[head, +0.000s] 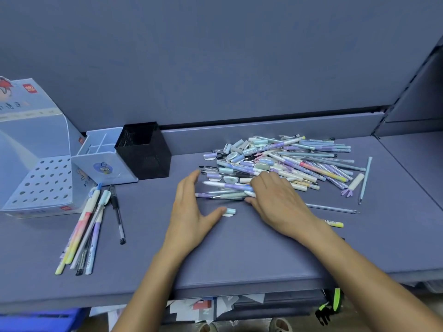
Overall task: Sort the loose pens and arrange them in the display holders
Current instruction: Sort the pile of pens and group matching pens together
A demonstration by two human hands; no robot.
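Note:
A big heap of loose pastel pens and caps [287, 159] lies on the grey shelf at centre right. My right hand [275, 195] rests on the heap's near edge, fingers curled over a few pens [223, 195] that stick out to the left. My left hand [191, 207] is spread open on the shelf just left of those pens, thumb beside a loose cap [230, 211]. At the left stand a perforated display holder [45, 183], a pale blue compartment holder [103, 152] and a black mesh cup [143, 149]. Several sorted pens [88, 226] lie in front of them.
The shelf's front edge [239, 283] runs across the bottom, with a blue crate [40, 319] and papers below it. Single stray pens lie right of the heap [365, 178] and near my right wrist [333, 208]. A back wall panel rises behind the holders.

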